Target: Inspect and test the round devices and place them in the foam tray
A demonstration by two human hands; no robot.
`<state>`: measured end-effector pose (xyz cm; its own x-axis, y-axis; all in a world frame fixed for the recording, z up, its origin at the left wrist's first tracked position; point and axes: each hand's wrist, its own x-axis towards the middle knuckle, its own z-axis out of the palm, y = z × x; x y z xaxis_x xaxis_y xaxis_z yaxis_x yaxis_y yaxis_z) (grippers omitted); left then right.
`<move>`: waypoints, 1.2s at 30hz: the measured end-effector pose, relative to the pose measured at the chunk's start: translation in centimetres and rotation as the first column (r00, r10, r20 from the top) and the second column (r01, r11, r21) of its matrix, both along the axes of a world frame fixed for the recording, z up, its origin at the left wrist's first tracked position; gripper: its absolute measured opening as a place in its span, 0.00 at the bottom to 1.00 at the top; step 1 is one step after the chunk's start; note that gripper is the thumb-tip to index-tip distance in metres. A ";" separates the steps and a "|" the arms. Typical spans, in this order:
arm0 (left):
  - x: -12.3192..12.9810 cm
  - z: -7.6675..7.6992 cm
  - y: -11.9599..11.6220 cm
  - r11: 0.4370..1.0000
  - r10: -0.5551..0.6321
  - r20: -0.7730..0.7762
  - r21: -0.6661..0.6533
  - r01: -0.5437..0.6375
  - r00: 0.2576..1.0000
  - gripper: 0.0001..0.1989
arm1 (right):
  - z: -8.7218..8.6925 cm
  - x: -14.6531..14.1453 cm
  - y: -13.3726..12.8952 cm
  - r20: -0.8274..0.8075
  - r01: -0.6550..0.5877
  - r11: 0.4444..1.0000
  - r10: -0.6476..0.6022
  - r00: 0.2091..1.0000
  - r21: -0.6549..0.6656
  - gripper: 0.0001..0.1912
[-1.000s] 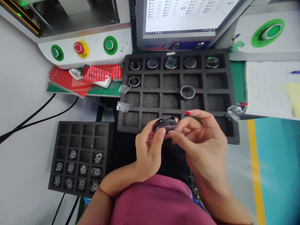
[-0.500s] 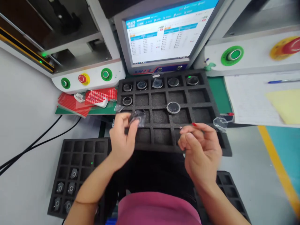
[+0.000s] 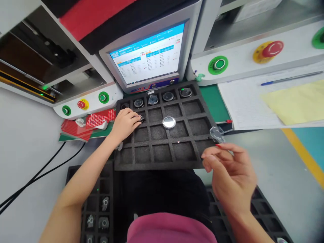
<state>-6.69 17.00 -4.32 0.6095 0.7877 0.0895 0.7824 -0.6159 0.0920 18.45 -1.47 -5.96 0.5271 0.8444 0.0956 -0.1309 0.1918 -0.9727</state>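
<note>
My left hand reaches over the left part of a black foam tray. Its fingertips are closed on a round watch case in a second-row compartment; the fingers partly hide it. Several similar watch cases sit in the back row, one of them bearing a green dot. Near the middle, a round watch case with a bright, reflecting face rests over a divider. My right hand is raised by the tray's front right corner, fingers curled toward the thumb, with a small red spot at a fingertip. What it holds, if anything, is unclear.
Behind the tray stands a monitor, with machine panels and buttons on both sides. Red patterned sheets lie left; papers and a blue pen lie right. Clear film hangs at the tray's right edge. Lower trays flank my lap.
My left hand has moved from above the tray's front left to the second row with the watch case. The right hand stays raised at the right. The camera view has shifted.
</note>
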 end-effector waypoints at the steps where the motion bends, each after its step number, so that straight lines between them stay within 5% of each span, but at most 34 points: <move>1: -0.3 0.1 0.1 1.000 -0.024 -0.011 -0.017 0.023 1.000 0.06 | 0.1 0.6 -0.1 0.060 0.050 0.999 -0.051 0.997 0.007 0.12; 7: -0.2 0.1 -0.9 0.998 -0.055 -0.004 0.003 0.055 0.998 0.11 | -0.3 5.2 1.7 0.257 0.315 0.947 -0.318 0.912 0.056 0.14; 13: 5.3 0.4 -3.6 0.997 -0.041 0.259 -0.059 0.058 0.965 0.12 | -4.1 9.4 4.6 0.378 0.238 0.960 -0.168 0.910 -0.145 0.20; 18: 9.2 -0.4 -3.8 0.971 -0.123 0.182 -0.181 0.156 0.976 0.24 | -4.2 8.0 4.1 0.420 0.217 0.968 -0.145 0.896 -0.129 0.21; 23: 10.1 -1.5 -2.3 0.941 0.001 0.327 -0.320 0.110 0.945 0.14 | -2.0 5.8 2.4 0.476 0.204 0.978 -0.162 0.864 -0.038 0.19; 26: 9.6 -1.4 -1.8 0.862 0.316 0.558 -0.507 0.014 0.767 0.09 | -0.9 4.4 1.8 0.483 0.141 0.990 -0.133 0.865 0.019 0.16; 29: 8.9 -0.5 -3.0 0.671 0.643 0.622 -0.739 0.062 0.446 0.13 | -0.3 2.8 1.5 0.490 0.045 0.998 -0.061 0.870 0.044 0.16; 33: 8.3 1.4 -7.7 0.449 0.840 0.511 -0.844 0.294 0.185 0.14 | 0.4 0.0 1.3 0.372 -0.039 0.997 0.012 0.928 0.066 0.17; 36: 8.4 2.3 -11.7 0.424 0.878 0.476 -0.823 0.377 0.054 0.18 | 1.4 -2.1 1.1 0.184 -0.090 0.992 0.074 0.980 0.083 0.20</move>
<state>1.70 5.27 -2.05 0.2474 0.8888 -0.3858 -0.2750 0.4462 0.8516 16.34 -0.35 -4.59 0.4238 0.8676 0.2602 0.0257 0.2756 -0.9609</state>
